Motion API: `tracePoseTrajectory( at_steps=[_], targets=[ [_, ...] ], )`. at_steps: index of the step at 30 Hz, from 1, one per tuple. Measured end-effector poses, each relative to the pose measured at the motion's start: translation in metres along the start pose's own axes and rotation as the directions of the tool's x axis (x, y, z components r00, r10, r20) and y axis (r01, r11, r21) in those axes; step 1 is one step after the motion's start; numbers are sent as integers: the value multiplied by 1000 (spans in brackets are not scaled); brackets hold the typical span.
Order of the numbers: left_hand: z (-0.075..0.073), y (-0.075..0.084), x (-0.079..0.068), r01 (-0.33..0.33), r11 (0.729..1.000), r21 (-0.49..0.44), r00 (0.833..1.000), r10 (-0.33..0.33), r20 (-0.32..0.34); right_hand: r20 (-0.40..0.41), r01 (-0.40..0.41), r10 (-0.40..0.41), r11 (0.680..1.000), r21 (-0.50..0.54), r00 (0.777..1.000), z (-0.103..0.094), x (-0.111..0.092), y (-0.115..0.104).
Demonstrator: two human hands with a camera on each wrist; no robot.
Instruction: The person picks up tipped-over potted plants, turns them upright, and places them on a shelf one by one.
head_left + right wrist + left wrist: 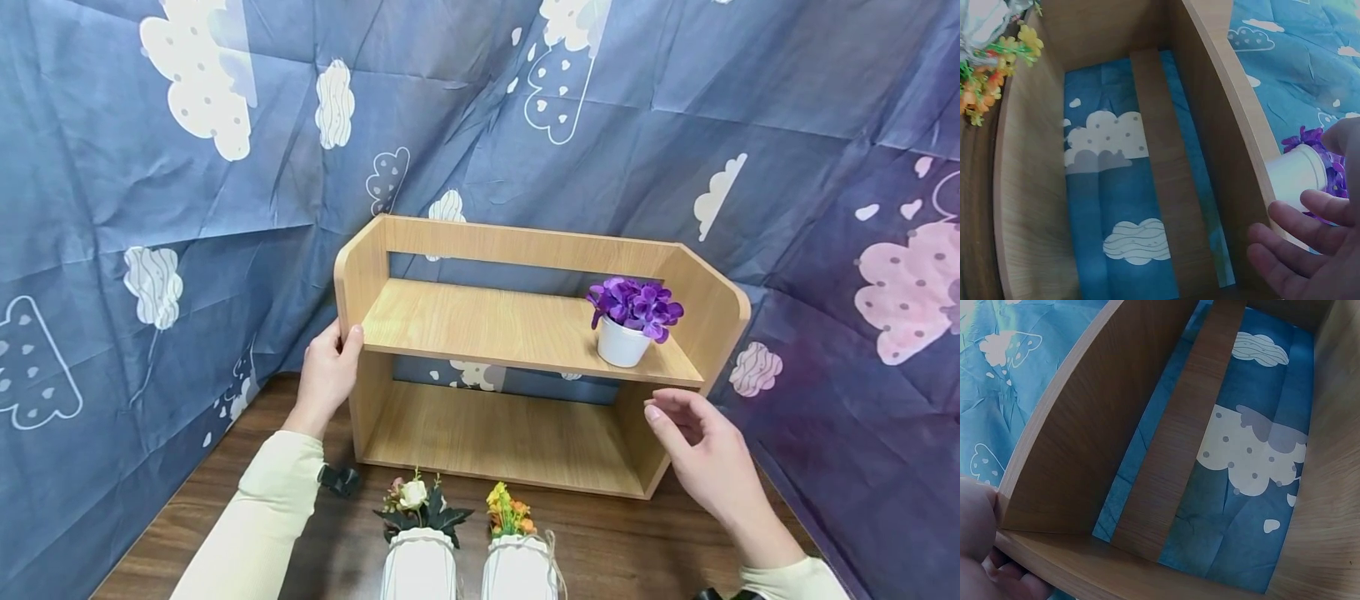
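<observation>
A two-tier light wooden desk shelf (472,317) stands in the middle of the head view. My left hand (327,375) grips its left side panel, thumb on the front edge; the left wrist view shows curled fingers (1016,581) by the wood. On the upper tier, toward the right end, sits a white pot with purple artificial flowers (622,343). Below and right of that pot, my right hand (708,454) hangs loosely curved in front of the shelf's right side, holding nothing. In the right wrist view its spread fingers (1310,231) are close to the pot (1300,175).
Before the shelf, on the dark wooden table (622,542), stand two white vases, one with cream flowers and dark leaves (417,562), the other with yellow and orange flowers (520,567). A blue cloud-patterned cloth (480,108) hangs behind and at both sides.
</observation>
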State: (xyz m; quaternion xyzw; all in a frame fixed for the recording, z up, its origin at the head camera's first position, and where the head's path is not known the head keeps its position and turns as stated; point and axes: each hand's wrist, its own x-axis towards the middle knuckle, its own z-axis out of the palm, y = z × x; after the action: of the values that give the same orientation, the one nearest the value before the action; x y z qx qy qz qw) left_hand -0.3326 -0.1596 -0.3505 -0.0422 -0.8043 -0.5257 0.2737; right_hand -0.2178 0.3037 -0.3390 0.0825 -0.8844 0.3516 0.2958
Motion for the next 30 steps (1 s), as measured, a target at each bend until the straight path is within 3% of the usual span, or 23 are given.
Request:
tracePoseTrajectory(
  at_steps=[12, 30],
  targets=[
    [1, 0, -1, 2, 1000, 9, 1000, -2, -6, 107, -34, 38, 999, -39, 994, 12, -20, 2],
    [0, 1, -1, -2, 1000, 6, 1000, 2, -15, 195, -85, 76, 996, 38, 978, 41, -54, 9]
  ],
)
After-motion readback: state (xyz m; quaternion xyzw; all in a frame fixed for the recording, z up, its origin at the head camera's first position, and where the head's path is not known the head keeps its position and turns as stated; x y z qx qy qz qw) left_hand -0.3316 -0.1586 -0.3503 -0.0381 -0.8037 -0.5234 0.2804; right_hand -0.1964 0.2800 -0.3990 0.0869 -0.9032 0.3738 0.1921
